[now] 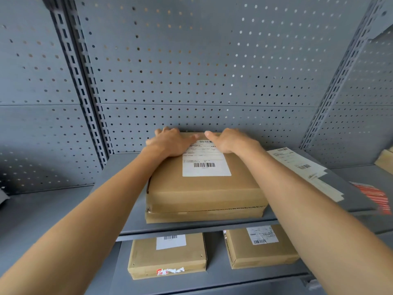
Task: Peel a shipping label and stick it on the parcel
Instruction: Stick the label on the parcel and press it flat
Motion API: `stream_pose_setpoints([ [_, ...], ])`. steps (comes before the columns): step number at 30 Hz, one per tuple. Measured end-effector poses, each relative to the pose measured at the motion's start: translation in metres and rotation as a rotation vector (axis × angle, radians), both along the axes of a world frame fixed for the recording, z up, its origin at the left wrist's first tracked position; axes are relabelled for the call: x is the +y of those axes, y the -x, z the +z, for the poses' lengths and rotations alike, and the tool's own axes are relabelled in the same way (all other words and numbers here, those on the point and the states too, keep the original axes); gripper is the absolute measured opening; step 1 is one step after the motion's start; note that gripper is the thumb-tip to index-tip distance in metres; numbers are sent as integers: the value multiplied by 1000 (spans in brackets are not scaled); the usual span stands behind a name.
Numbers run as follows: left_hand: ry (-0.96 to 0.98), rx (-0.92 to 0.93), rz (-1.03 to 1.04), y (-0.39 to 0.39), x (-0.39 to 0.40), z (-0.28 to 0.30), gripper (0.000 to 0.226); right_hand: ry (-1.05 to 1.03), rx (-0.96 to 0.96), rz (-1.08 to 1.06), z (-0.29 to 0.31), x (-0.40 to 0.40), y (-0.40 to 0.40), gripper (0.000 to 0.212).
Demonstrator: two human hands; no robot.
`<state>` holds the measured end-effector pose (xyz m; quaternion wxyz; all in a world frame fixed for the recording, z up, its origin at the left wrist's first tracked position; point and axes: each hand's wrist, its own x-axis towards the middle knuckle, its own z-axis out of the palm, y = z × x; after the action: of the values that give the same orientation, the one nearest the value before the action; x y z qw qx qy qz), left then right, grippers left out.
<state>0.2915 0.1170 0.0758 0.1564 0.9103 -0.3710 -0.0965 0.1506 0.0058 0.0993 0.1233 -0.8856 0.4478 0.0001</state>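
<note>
The shipping label (pixel 206 159) already lies flat on top of the parcel (pixel 204 188), toward its far edge on the shelf (pixel 119 179). The left hand (pixel 170 142) and right hand (pixel 228 141) press down flat at the label's far corners, fingers relaxed and grasping nothing. Only the final smoothing seems left.

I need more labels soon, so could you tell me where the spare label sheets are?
In the head view, the label sheets lie on the upper shelf, right of the parcel, just beyond the right forearm.
</note>
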Motion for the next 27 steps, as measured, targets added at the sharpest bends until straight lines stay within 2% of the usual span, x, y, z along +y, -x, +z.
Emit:
stream_pose_setpoints([
  [2,9,-12,-16,-1,-3,1,112,28,-1,-6,-5,-4,-3,83],
  [9,110,-31,-76,-22,-6,-9,68,30,-16,34,-9,-19,5,66],
  [12,166,0,-93,-21,-3,-8,58,30,-25,41,-12,-24,7,56],
  [18,231,24,-107,-21,2,-8,48,51,-31,37,-11,-26,9,44],
  [23,258,35,-94,-18,3,-8,45,63,-39,28,-12,-27,9,43],
  [27,283,44,-71,-19,6,-11,47,46,-83,43,-15,-28,13,52],
])
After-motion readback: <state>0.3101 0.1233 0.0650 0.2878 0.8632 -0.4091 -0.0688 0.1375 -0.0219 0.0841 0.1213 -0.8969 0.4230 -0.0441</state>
